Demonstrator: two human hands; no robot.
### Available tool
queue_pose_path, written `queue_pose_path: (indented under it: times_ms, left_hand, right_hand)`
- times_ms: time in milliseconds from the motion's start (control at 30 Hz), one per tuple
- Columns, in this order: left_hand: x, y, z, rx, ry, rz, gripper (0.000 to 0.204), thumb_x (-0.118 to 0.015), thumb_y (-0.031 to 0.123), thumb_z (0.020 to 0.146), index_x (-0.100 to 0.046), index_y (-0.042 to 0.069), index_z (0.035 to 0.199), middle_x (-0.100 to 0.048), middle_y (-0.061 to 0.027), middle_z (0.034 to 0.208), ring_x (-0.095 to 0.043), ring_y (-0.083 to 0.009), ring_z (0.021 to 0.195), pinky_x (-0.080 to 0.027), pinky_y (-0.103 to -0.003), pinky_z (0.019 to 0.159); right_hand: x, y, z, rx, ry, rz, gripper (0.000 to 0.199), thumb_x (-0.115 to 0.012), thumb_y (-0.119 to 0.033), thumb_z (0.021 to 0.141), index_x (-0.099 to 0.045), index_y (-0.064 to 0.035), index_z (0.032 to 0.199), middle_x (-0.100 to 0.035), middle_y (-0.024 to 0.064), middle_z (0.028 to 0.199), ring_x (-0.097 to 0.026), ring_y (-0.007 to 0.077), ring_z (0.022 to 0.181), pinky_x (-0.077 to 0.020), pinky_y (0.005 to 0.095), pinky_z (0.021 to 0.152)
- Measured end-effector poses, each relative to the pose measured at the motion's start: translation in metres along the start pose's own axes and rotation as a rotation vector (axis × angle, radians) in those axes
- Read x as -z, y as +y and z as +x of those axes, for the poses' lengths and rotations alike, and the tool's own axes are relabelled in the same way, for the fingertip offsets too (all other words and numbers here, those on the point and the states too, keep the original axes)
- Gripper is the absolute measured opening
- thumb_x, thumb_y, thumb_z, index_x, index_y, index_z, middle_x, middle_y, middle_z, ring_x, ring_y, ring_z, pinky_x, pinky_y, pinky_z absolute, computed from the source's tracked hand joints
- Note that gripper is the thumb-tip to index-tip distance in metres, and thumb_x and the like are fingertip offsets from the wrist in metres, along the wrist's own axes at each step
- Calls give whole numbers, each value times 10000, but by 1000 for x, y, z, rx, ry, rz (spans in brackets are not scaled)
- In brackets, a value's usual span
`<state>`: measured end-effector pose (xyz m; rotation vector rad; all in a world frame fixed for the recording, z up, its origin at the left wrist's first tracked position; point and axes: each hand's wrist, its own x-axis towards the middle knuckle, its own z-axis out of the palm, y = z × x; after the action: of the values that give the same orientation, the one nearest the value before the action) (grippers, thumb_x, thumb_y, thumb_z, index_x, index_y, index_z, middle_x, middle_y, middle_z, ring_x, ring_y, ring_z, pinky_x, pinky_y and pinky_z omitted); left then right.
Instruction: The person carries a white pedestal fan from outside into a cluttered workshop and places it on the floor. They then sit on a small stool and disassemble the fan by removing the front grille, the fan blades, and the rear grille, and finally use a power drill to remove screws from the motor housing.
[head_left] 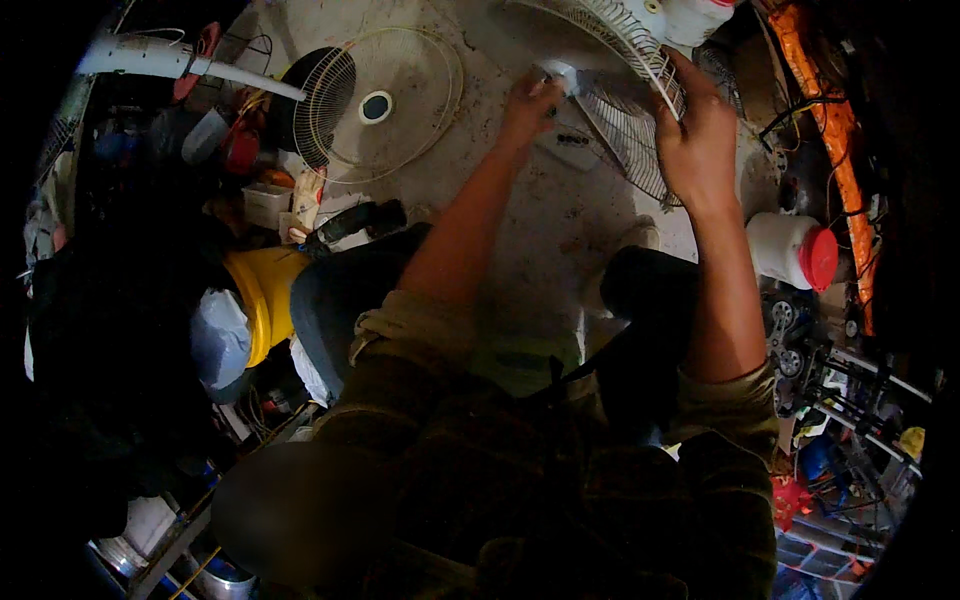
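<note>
Ahead of me a fan with a wire guard (640, 150) stands tilted over the floor. My right hand (697, 140) is closed on the guard's rim at its right side, fingers hooked on the wires. My left hand (530, 107) is at the middle of the fan, fingers curled against a small whitish part (560, 74); what exactly they hold is hidden. Below the guard, a pale fan base (568, 142) shows a row of dark buttons. A separate round wire guard (420, 165) with a dark centre disc (376, 107) lies on the floor to the left.
On the left are a yellow bucket (262, 300), a white pole (200, 65) and a small white box (266, 204). To the right stand a white jar with a red lid (785, 248), an orange-wrapped bar (830, 140) and a heap of metal parts (790, 340).
</note>
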<state>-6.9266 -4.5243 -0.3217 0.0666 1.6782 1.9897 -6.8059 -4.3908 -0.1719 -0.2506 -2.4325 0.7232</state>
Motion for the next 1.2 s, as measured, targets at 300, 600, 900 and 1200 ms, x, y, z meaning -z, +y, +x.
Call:
queue_pose_path:
  times_ms: [300,600,900,1200]
  left_hand:
    - [-35,12,25,-334,147,-15,791,-788,257,614,-325,36,1216,-483,-134,1132,-503,-266,1021,-457,-359,773]
    - [-16,57,23,198,-53,-26,718,-720,342,699,-361,27,1234,-460,-127,1183,-464,-291,1084,-493,-413,791]
    - [-25,58,72,186,47,-162,461,-710,240,697,-518,-11,1033,-555,-126,921,-584,-264,727,-470,-372,342]
    - [-8,26,91,83,22,-142,482,-735,265,666,-524,14,1019,-564,-83,906,-552,-210,813,-462,-363,612]
  right_hand:
    - [-1,-9,4,-31,-69,85,426,-621,-201,780,-524,26,1128,-590,219,1020,-577,341,941,-448,371,819]
    - [-15,72,129,187,-328,-39,417,-566,-288,843,-511,-61,1189,-451,180,1266,-451,296,1159,-368,398,949]
    - [-165,203,195,766,-259,-415,334,-437,-239,899,-513,-113,1198,-554,107,1162,-554,218,1019,-393,345,889]
    - [-205,225,179,-365,-531,1354,297,-521,-146,878,-541,60,1092,-523,165,1115,-521,264,997,-415,375,858]
